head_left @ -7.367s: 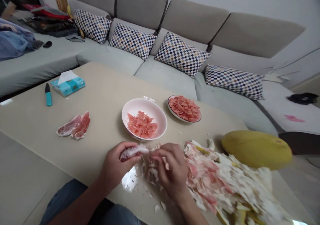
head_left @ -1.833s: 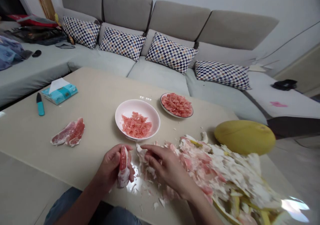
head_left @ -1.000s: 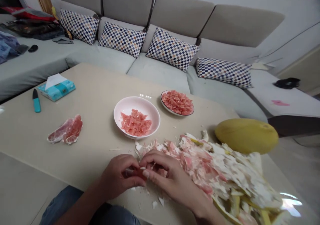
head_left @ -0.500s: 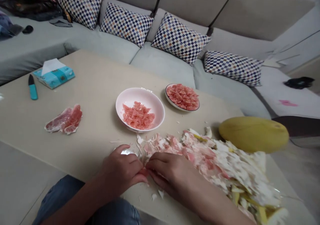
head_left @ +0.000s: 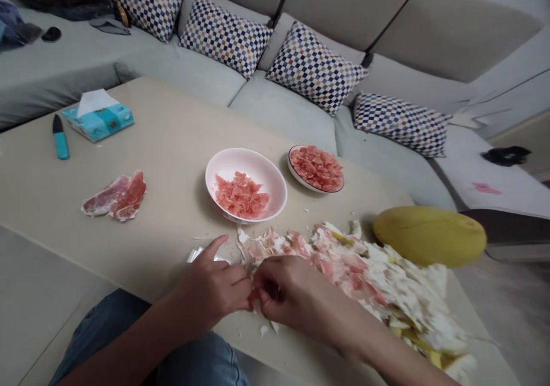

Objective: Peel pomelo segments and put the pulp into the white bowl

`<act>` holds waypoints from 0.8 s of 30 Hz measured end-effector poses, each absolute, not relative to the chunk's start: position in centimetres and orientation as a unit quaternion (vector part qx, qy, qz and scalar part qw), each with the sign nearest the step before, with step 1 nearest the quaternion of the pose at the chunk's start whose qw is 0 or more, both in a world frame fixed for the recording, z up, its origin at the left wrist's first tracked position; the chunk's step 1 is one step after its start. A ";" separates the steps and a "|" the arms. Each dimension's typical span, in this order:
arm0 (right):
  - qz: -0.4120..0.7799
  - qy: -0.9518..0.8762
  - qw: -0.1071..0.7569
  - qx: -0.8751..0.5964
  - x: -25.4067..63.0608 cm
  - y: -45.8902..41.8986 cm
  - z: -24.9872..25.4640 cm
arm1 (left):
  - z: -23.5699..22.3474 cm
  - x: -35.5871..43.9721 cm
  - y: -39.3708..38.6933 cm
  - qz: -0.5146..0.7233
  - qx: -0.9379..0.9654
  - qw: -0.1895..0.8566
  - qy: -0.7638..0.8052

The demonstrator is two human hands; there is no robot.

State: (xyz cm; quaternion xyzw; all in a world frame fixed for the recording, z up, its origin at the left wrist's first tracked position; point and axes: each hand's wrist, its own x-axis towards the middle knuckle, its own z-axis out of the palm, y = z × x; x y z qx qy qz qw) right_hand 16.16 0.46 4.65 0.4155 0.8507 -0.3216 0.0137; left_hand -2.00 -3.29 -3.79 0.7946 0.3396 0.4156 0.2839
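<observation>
My left hand (head_left: 215,288) is closed round a pomelo segment (head_left: 252,301), its index finger sticking up. Only a bit of red flesh shows between my hands. My right hand (head_left: 296,294) meets it from the right, fingers pinched on the same segment; its far side is hidden. Just beyond them stands a pink-white bowl (head_left: 274,196) with some peeled pomelo flesh (head_left: 241,196) in it. To the right of my hands spreads a heap of pomelo peel and membrane (head_left: 387,283). Unpeeled pomelo segments (head_left: 117,196) lie on the table at left.
Behind the bowl, a dark-rimmed plate (head_left: 294,175) is heaped with pomelo flesh. A whole yellow pomelo (head_left: 429,235) lies at the right. A teal-handled knife (head_left: 61,140) and a tissue pack (head_left: 101,119) are at far left. A sofa (head_left: 283,111) borders the table's far side.
Earlier the segment showed plainly in my left hand while my right hand was apart, over the scraps. Now both hands are together on it. The view has shifted; bowl, plate and whole pomelo stayed put.
</observation>
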 end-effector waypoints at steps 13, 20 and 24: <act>-0.701 0.537 -0.046 0.467 18.1 1.0 3.4 | -2.8 -1.8 -3.1 0.347 0.817 0.303 0.347; -0.618 0.610 -0.109 0.484 18.3 0.6 3.9 | -3.3 -2.2 -3.3 0.407 0.709 0.400 0.414; -0.509 0.681 -0.137 0.508 18.2 -0.3 5.5 | -3.3 -2.1 -4.0 0.453 0.508 0.541 0.494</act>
